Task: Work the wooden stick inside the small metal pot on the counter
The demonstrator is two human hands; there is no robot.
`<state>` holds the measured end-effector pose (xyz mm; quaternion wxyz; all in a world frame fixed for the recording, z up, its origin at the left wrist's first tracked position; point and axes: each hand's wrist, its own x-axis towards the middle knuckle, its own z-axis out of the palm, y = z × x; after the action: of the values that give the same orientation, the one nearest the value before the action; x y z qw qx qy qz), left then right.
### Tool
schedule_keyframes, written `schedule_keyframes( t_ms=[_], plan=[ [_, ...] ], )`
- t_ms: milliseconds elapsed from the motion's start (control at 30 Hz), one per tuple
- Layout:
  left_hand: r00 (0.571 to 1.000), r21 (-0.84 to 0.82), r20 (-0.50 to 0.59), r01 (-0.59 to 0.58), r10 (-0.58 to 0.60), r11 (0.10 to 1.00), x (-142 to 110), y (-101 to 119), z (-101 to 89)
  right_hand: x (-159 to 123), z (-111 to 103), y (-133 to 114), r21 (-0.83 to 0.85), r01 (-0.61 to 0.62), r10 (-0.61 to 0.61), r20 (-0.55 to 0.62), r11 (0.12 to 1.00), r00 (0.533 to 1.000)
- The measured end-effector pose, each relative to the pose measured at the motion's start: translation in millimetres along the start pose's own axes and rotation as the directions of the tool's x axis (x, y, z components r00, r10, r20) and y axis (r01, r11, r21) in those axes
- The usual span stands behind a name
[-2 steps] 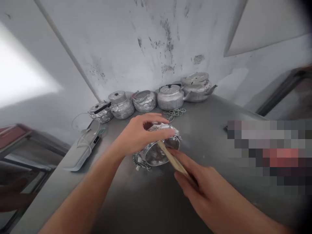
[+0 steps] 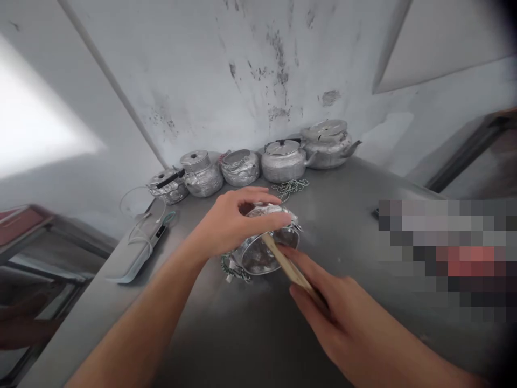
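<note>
My left hand [image 2: 232,223] grips the top of a small silvery metal pot [image 2: 258,257], thumb on one side and fingers on the other. The pot lies tilted on the grey table with its round mouth facing me. My right hand [image 2: 335,310] is closed round a pale wooden stick [image 2: 288,267]. The stick's far end is at the pot's mouth, just under my left thumb; its tip is hidden from view. A green-and-white cord [image 2: 238,271] hangs from the pot's left side onto the table.
Several dented metal kettles, one a lidded kettle [image 2: 284,161], line the wall behind. A loose patterned cord [image 2: 291,187] lies before them. To the left rests a flat grey device [image 2: 137,257] with a white cable. A blurred-out patch covers the right side.
</note>
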<state>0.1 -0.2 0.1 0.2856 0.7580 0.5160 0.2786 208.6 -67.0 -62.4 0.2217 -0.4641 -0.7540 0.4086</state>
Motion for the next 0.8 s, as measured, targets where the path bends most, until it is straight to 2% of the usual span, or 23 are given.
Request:
schedule_keyframes(
  t_ms=[267, 633, 800],
  plan=[
    [1.000, -0.022, -0.001, 0.002, -0.002, 1.000, 0.5, -0.6, 0.3, -0.3, 1.9, 2.1, -0.016, -0.003, 0.003, 0.004, 1.000, 1.000],
    [1.000, 0.011, -0.011, -0.017, 0.017, 1.000, 1.5, -0.5, 1.8, -0.5, 1.1, -2.6, 0.053, -0.048, 0.047, 0.022, 0.997, 0.999],
    [1.000, 0.018, -0.014, -0.018, 0.018, 1.000, 1.4, 0.2, 1.1, -1.1, -0.4, -6.7, 0.024, -0.054, 0.054, 0.030, 0.998, 0.998]
  ],
)
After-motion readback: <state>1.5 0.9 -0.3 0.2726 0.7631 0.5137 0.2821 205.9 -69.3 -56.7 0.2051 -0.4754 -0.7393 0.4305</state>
